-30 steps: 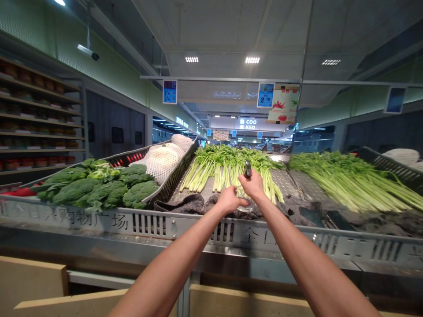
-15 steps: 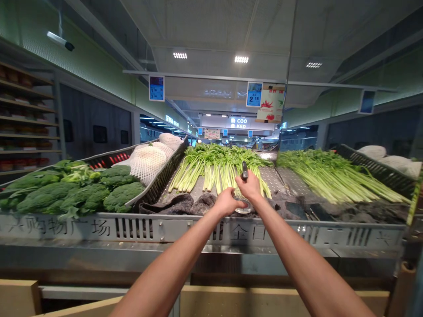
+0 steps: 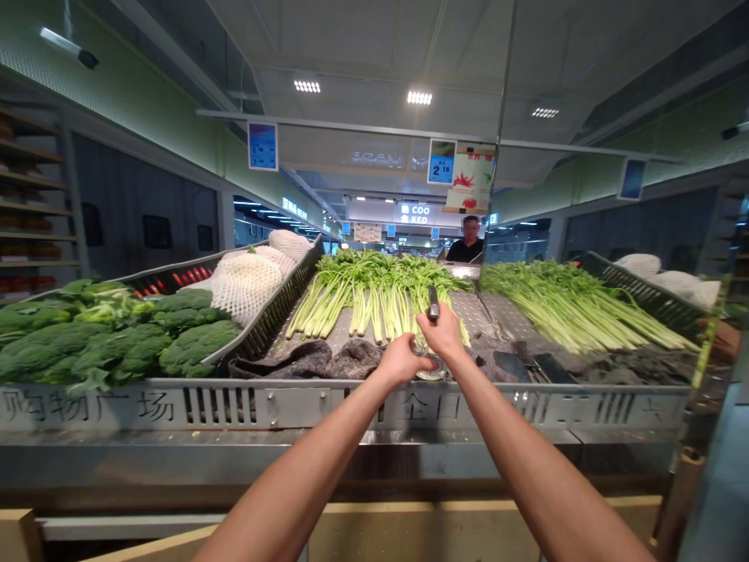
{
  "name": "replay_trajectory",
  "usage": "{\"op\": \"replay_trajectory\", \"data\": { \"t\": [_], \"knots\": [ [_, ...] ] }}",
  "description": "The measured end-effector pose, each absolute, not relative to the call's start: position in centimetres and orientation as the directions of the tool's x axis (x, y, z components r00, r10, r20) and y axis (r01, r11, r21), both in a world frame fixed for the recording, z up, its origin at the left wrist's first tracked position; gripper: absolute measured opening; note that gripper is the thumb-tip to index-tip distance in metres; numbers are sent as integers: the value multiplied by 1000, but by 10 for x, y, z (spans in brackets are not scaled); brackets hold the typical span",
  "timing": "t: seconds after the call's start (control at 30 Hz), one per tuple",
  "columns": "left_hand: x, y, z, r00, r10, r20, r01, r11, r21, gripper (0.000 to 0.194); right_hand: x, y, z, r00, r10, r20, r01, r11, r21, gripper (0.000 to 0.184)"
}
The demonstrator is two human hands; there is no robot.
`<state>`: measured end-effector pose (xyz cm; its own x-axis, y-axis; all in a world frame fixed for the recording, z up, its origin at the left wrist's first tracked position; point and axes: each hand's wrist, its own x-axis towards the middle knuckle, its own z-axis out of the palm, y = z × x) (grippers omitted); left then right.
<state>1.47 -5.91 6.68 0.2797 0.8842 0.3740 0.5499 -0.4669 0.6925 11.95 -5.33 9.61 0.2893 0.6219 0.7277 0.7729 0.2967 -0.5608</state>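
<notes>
My right hand is closed around a black-topped thing whose tip points up and away from me. Below it, between both hands, shows a round clear base; my right hand covers where the two would join, so I cannot tell if they are one bottle. My left hand is curled, with its thumb against the clear base. Both arms reach out over the display's front edge. Just beyond the hands lie bunches of celery, stems toward me and leaves at the back, on a dimpled metal tray.
Broccoli heads fill the left side, beside netted white produce in a black crate. Dark cloth lies behind the grey slotted front rail. A mirror panel stands at right. A person is at the back.
The view has swung slightly right, so the display sits further left. A person has come into sight at the back. Both hands keep the same hold.
</notes>
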Motion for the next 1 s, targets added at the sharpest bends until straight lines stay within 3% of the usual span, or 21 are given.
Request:
{"op": "replay_trajectory", "data": {
  "t": [0.3,1.0],
  "knots": [
    [14,-59,61,261,888,378,561,-458,690,52,119,-53,92,267,623,735,782,305,-543,18],
    [31,-65,66,260,895,363,543,-446,711,68,135,-56,95,332,609,720,792,235,-563,16]
  ]
}}
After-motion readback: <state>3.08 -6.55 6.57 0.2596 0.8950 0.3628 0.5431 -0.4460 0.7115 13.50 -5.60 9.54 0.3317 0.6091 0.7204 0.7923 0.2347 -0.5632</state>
